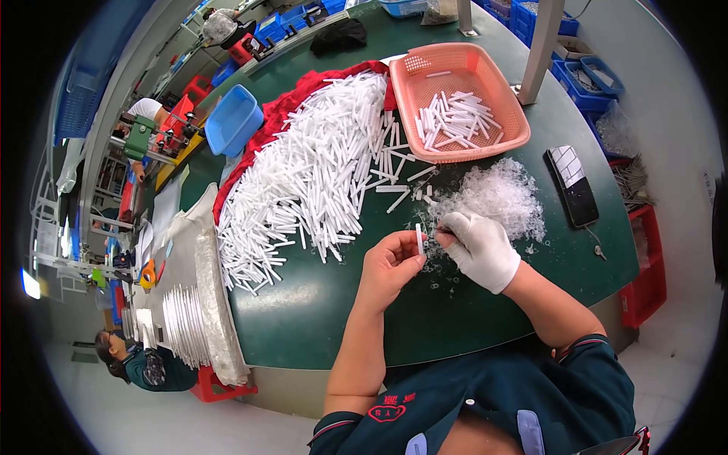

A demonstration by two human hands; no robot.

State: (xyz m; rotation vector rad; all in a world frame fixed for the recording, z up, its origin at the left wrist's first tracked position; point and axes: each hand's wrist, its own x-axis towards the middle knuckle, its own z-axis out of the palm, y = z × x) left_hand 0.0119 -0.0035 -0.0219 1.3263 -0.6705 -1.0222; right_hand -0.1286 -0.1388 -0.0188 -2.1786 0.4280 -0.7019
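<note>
My bare left hand point(388, 267) pinches a short white tube point(419, 238) upright between thumb and fingers. Close beside it, my right hand point(484, 252) wears a white glove with some fingertips bare. Its thumb and forefinger are pressed together; whatever lies between them is too small to make out. Just beyond the gloved hand spreads a heap of tiny clear plastic rings point(504, 193). To the left, a large pile of white tubes point(318, 163) rests on a red cloth point(271, 125). A pink plastic basket point(472, 155) behind the rings contains more such tubes.
A phone point(574, 189) lies at the right on the green table point(303, 326). A metal post point(543, 53) rises beyond the basket. At the far left stand a blue bin point(236, 121) and a green hand press point(140, 139). Another person point(144, 364) sits at lower left.
</note>
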